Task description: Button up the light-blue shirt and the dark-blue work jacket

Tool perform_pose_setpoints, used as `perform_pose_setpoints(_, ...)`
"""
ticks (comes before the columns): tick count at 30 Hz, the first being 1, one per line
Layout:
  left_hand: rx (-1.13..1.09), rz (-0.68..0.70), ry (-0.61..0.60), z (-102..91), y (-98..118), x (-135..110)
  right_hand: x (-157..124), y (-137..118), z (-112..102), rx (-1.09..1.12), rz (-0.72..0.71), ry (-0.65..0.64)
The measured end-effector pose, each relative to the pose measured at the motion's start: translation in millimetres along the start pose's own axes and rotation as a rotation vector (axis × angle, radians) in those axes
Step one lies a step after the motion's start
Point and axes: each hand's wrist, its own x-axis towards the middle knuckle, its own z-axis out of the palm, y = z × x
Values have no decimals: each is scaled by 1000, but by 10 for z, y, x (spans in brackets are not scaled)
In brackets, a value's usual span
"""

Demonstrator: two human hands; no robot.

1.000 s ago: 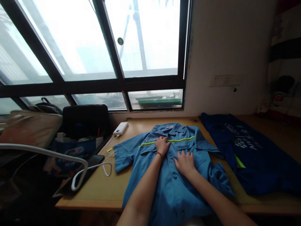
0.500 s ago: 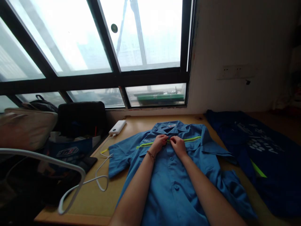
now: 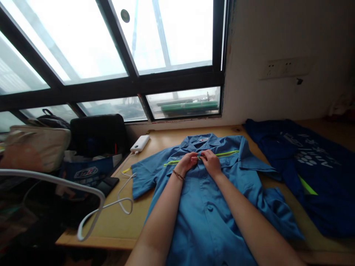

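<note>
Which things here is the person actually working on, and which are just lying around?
In hand: light blue short-sleeved work shirt, its front pinched by left hand and right hand.
Lying about: dark navy printed garment, white rectangular power bank, white cable, black fabric bag.

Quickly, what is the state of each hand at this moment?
Left hand: closed, pinching the front of the light blue shirt.
Right hand: closed, pinching the same shirt front, close beside the left.
</note>
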Motion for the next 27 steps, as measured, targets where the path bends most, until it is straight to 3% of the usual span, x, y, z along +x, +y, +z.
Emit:
perform_pose_setpoints(8, -71, -55, -58, 20, -2, -13, -8, -33, -24, -95, -73, 19)
perform_pose_setpoints(17, -88, 245, 95, 129, -175, 12, 26, 72, 34, -127, -71, 52)
perform_pose_setpoints(23, 8, 273, 23, 233, -139, -140, -5, 85, 44, -29, 59, 158)
perform_pose_setpoints(27, 133, 318, -13, 300, -107, -210, -11, 83, 8, 33, 13, 170)
